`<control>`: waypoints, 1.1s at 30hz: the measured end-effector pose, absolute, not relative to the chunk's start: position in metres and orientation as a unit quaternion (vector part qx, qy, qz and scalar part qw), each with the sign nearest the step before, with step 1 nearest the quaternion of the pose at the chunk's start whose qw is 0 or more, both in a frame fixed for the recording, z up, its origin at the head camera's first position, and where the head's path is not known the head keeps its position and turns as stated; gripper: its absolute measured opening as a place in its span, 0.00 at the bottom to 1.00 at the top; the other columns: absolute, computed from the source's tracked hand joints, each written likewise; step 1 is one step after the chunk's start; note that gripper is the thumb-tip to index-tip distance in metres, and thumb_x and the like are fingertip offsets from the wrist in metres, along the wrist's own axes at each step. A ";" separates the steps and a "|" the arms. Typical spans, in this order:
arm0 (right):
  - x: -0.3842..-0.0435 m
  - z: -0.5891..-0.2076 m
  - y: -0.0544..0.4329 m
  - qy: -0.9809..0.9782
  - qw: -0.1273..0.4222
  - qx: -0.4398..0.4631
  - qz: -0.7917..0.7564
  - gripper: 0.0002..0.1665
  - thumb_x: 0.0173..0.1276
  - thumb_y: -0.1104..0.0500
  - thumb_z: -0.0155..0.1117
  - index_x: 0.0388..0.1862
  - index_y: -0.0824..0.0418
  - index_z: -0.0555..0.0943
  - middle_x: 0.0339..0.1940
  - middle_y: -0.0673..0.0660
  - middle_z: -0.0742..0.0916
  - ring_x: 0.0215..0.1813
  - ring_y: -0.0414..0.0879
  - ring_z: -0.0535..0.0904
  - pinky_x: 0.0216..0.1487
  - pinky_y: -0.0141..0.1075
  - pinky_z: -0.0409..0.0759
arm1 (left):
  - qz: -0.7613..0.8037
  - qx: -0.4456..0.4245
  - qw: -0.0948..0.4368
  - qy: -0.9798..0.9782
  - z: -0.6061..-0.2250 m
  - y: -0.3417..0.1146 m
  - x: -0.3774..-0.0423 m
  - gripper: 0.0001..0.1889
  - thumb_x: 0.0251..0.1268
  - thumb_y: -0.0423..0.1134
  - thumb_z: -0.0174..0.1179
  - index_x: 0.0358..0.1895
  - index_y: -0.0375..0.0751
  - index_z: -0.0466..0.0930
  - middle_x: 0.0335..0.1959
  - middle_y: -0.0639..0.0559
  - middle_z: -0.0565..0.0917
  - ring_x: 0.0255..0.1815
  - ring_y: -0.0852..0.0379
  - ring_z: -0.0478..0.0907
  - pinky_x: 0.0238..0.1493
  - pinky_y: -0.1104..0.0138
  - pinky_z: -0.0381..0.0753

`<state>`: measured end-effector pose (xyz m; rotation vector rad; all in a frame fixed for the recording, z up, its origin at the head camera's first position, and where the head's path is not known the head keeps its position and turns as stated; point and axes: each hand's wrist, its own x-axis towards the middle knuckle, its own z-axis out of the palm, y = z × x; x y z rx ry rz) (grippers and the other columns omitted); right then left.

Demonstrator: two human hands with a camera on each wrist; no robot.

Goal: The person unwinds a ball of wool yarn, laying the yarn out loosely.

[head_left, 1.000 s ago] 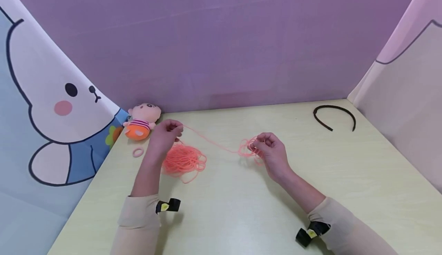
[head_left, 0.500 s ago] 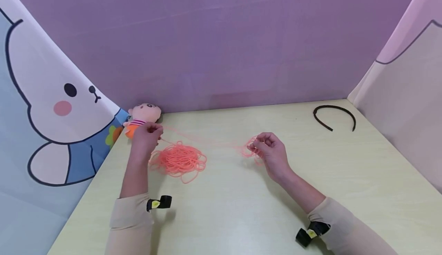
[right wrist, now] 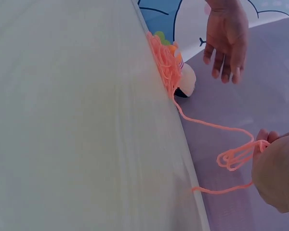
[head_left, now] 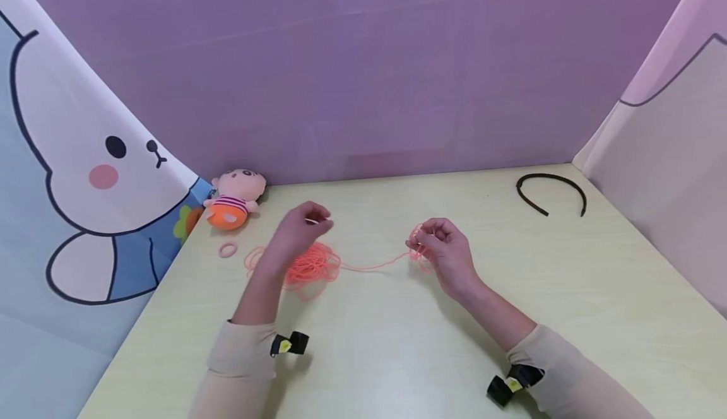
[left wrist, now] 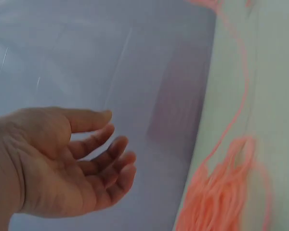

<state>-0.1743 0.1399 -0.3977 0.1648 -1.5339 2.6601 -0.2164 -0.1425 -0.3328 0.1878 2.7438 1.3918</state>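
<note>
Thumb and fingers of my right hand pinch a small bundle of coral yarn, whose loops stick out past the fingertips in the right wrist view. One strand runs from there, sagging slightly, to a loose pile of the same yarn on the table. Above that pile hovers my left hand, its forearm covering part of the yarn. In the left wrist view its fingers are loosely bent with nothing between them. A short yarn tail also hangs below the right hand in the right wrist view.
A plush toy in orange and stripes sits at the back left of the table, with a pink ring in front of it. A black headband lies at the back right. Printed fabric walls enclose the table.
My left hand drew a strand out to the left, then let it go and came back right over the pile. The strand now hangs lower. My right hand stayed in place.
</note>
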 end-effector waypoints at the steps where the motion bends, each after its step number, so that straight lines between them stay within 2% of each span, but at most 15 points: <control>1: -0.174 -0.398 0.140 -0.498 0.032 0.055 0.865 0.08 0.70 0.77 0.58 0.42 0.68 0.73 0.32 0.56 0.83 0.36 0.47 0.84 0.51 0.42 0.84 | 0.452 0.073 0.037 0.888 -0.334 -0.136 -0.215 0.12 0.72 0.37 0.62 0.52 0.35 0.78 0.48 0.42 0.81 0.52 0.46 0.78 0.47 0.59 0.79; 6: -0.174 -0.398 0.140 -0.502 0.028 0.064 0.862 0.09 0.70 0.77 0.59 0.42 0.67 0.73 0.32 0.57 0.83 0.37 0.48 0.84 0.51 0.42 0.84 | 0.464 0.119 0.074 0.874 -0.345 -0.106 -0.209 0.09 0.70 0.37 0.65 0.49 0.41 0.80 0.46 0.47 0.83 0.50 0.49 0.80 0.48 0.59 0.80; 12: -0.174 -0.399 0.140 -0.506 0.019 0.072 0.860 0.09 0.71 0.76 0.59 0.42 0.65 0.73 0.33 0.56 0.84 0.38 0.48 0.84 0.51 0.40 0.84 | 0.468 0.171 0.106 0.860 -0.359 -0.081 -0.202 0.11 0.69 0.37 0.66 0.51 0.41 0.82 0.45 0.50 0.83 0.50 0.52 0.80 0.48 0.60 0.81; 18: -0.173 -0.398 0.139 -0.505 0.014 0.071 0.860 0.09 0.71 0.76 0.59 0.43 0.65 0.73 0.34 0.55 0.83 0.39 0.48 0.85 0.50 0.38 0.83 | 0.449 0.238 0.159 0.846 -0.371 -0.066 -0.196 0.16 0.72 0.40 0.63 0.58 0.38 0.80 0.52 0.46 0.83 0.55 0.52 0.78 0.54 0.58 0.79; 21: -0.172 -0.397 0.139 -0.507 0.013 0.071 0.859 0.09 0.71 0.75 0.59 0.43 0.65 0.73 0.34 0.55 0.83 0.38 0.48 0.85 0.49 0.38 0.83 | 0.443 0.261 0.185 0.838 -0.374 -0.061 -0.194 0.16 0.74 0.39 0.61 0.59 0.35 0.79 0.51 0.46 0.83 0.53 0.53 0.79 0.55 0.58 0.79; 27: -0.173 -0.397 0.138 -0.506 0.014 0.074 0.860 0.09 0.71 0.75 0.60 0.42 0.65 0.73 0.33 0.56 0.84 0.39 0.49 0.85 0.49 0.38 0.83 | 0.440 0.255 0.174 0.844 -0.374 -0.064 -0.195 0.09 0.76 0.36 0.58 0.48 0.33 0.83 0.36 0.49 0.85 0.39 0.56 0.82 0.43 0.60 0.81; 30: -0.174 -0.397 0.138 -0.502 0.016 0.073 0.862 0.09 0.70 0.75 0.60 0.42 0.65 0.73 0.33 0.56 0.84 0.38 0.49 0.85 0.48 0.37 0.83 | 0.436 0.236 0.157 0.854 -0.371 -0.071 -0.199 0.09 0.76 0.37 0.57 0.46 0.33 0.83 0.32 0.48 0.85 0.36 0.56 0.82 0.39 0.61 0.79; 33: -0.174 -0.398 0.138 -0.502 0.019 0.075 0.861 0.09 0.70 0.75 0.60 0.43 0.65 0.73 0.33 0.57 0.84 0.38 0.49 0.84 0.47 0.37 0.83 | 0.438 0.207 0.145 0.863 -0.367 -0.080 -0.203 0.09 0.76 0.38 0.59 0.47 0.34 0.83 0.32 0.48 0.84 0.36 0.54 0.82 0.40 0.58 0.80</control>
